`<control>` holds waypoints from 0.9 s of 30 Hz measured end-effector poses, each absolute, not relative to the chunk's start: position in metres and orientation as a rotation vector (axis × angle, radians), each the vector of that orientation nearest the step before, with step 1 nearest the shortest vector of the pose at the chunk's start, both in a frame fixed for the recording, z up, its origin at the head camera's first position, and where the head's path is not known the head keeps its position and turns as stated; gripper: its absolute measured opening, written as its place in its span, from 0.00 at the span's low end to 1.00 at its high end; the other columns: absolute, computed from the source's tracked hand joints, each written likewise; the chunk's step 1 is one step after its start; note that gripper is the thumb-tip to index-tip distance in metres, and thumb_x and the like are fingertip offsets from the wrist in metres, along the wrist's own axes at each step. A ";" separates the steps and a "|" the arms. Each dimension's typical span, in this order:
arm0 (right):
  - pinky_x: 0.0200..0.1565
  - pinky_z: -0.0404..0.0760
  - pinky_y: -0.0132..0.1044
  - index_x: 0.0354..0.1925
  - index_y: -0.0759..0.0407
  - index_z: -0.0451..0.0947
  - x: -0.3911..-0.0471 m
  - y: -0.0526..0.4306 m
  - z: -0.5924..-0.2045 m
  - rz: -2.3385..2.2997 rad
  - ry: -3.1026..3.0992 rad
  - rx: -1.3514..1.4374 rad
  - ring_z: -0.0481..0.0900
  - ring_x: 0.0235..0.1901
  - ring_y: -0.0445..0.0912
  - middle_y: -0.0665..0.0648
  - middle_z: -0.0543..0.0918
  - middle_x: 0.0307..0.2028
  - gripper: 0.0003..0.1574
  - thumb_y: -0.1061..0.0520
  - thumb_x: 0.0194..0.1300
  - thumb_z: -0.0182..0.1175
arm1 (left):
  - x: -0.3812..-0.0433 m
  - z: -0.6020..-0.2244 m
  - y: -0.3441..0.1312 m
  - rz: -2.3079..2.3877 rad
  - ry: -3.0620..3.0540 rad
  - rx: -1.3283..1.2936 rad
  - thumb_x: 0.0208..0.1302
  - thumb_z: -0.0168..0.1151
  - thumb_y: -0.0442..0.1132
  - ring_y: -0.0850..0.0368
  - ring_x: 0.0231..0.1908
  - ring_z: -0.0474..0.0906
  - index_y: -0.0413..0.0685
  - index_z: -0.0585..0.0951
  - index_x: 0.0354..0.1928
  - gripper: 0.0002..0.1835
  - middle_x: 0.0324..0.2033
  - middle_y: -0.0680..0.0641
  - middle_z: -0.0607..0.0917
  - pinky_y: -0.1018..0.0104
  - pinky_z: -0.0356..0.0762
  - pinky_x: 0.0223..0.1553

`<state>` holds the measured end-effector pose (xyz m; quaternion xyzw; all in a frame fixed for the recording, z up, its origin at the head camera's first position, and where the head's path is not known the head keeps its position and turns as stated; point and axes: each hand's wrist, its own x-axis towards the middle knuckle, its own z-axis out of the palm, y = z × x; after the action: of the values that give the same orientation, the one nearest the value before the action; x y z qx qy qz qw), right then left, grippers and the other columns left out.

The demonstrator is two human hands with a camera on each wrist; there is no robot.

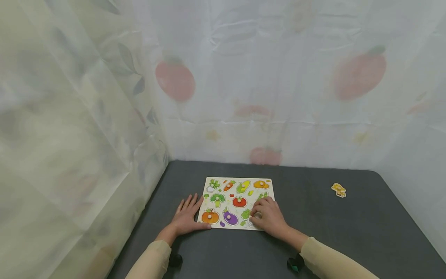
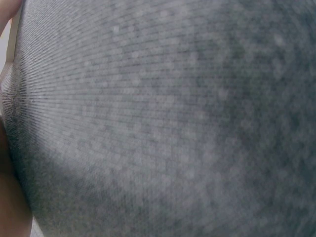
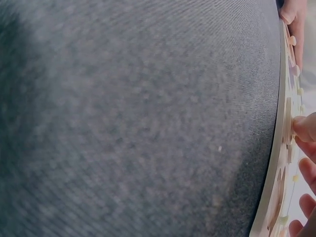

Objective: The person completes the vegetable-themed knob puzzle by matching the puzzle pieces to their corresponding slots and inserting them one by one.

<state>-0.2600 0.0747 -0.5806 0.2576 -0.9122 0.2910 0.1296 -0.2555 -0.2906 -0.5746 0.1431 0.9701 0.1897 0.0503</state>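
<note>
A pale wooden vegetable puzzle board lies on the dark table, with knobbed pieces such as a tomato, an eggplant and a pumpkin in it. My left hand rests at its lower left corner, fingers spread along the left edge and thumb along the near edge. At the lower right of the board, my right hand pinches a leafy green puzzle piece between thumb and finger. In the right wrist view that piece sits slightly proud of the board; the hand partly covers it.
A yellow mushroom puzzle piece lies apart on the right of the dark table. Pale printed curtains hang behind the table and along its left side.
</note>
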 end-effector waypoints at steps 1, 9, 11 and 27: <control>0.54 0.71 0.52 0.28 0.40 0.87 -0.260 0.075 -0.580 0.846 -2.652 0.747 0.71 0.49 0.45 0.40 0.80 0.38 0.08 0.49 0.54 0.79 | -0.255 -0.576 -0.291 0.591 2.959 0.442 0.48 0.66 0.80 0.37 0.79 0.39 0.49 0.54 0.82 0.67 0.80 0.38 0.51 0.36 0.33 0.75; 0.55 0.70 0.51 0.29 0.41 0.87 -0.261 0.077 -0.578 0.859 -2.691 0.755 0.70 0.51 0.46 0.41 0.79 0.39 0.06 0.49 0.56 0.77 | -0.257 -0.583 -0.293 0.617 2.967 0.437 0.46 0.65 0.82 0.40 0.80 0.37 0.54 0.52 0.83 0.68 0.81 0.42 0.48 0.38 0.30 0.75; 0.55 0.70 0.51 0.29 0.40 0.87 -0.261 0.077 -0.578 0.857 -2.691 0.763 0.70 0.50 0.45 0.41 0.79 0.39 0.06 0.49 0.57 0.77 | -0.258 -0.584 -0.293 0.599 2.961 0.417 0.45 0.63 0.83 0.43 0.80 0.36 0.56 0.51 0.83 0.69 0.81 0.45 0.47 0.40 0.29 0.76; 0.54 0.71 0.51 0.27 0.40 0.87 -0.264 0.077 -0.580 0.790 -2.675 0.797 0.70 0.49 0.46 0.42 0.78 0.38 0.06 0.50 0.56 0.77 | -0.260 -0.590 -0.295 0.586 2.976 0.409 0.44 0.64 0.83 0.43 0.80 0.37 0.57 0.52 0.83 0.69 0.81 0.45 0.48 0.40 0.30 0.75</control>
<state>-0.2638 0.0774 -0.5798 0.2726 -0.9155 0.2704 0.1199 -0.2604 -0.2952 -0.5899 0.1336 0.9716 0.1914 0.0402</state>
